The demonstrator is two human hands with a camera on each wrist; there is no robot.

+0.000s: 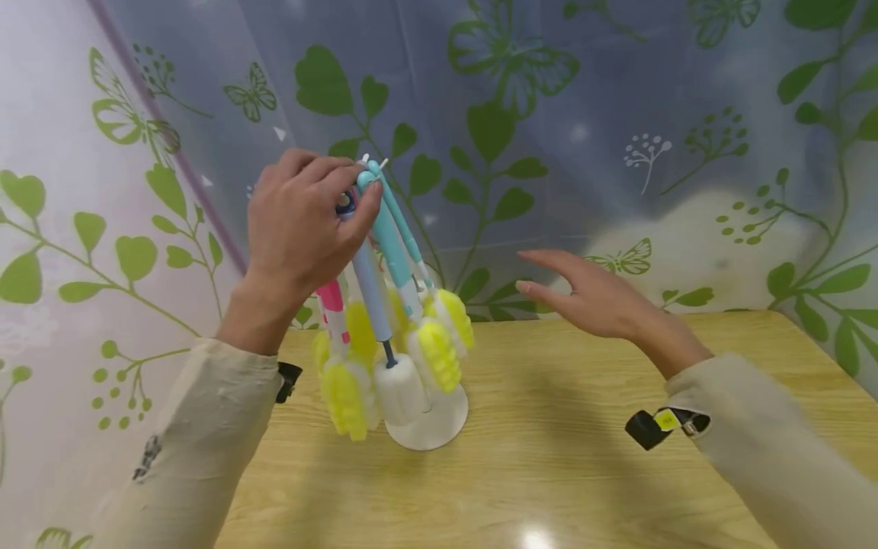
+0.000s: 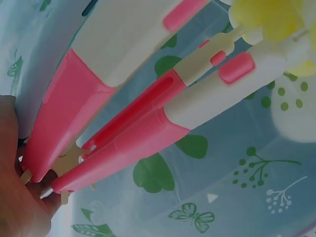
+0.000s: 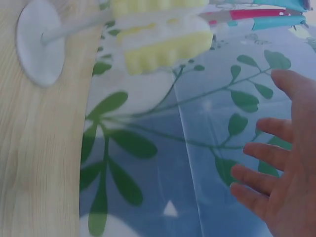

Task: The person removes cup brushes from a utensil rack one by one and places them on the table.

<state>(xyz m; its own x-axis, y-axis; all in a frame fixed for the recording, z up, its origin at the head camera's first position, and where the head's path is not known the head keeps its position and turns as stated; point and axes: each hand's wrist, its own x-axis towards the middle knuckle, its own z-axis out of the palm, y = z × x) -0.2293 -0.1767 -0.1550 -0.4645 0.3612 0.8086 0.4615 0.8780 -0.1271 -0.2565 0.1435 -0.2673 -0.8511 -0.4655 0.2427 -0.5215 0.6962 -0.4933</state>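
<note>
A white stand, its round base (image 1: 439,428) on the table, carries several hanging sponge bottle brushes. Their handles include a teal handle (image 1: 392,240), a blue handle (image 1: 370,293) and a pink-and-white handle (image 1: 331,301). Most heads are yellow-and-white sponge (image 1: 439,354); one head (image 1: 400,393) is all white. My left hand (image 1: 302,213) grips the stand's top, its thumb beside the upper ends of the blue and teal handles. The palm hides most of the top. Pink handles (image 2: 133,140) hang from hooks in the left wrist view. My right hand (image 1: 590,297) is held in the air, fingers extended, apart from the brushes.
The wood-grain table (image 1: 549,457) spreads under the stand. Behind it hangs a curtain (image 1: 425,91) with green leaves and butterflies. Black straps (image 1: 648,429) sit at the sleeve cuffs.
</note>
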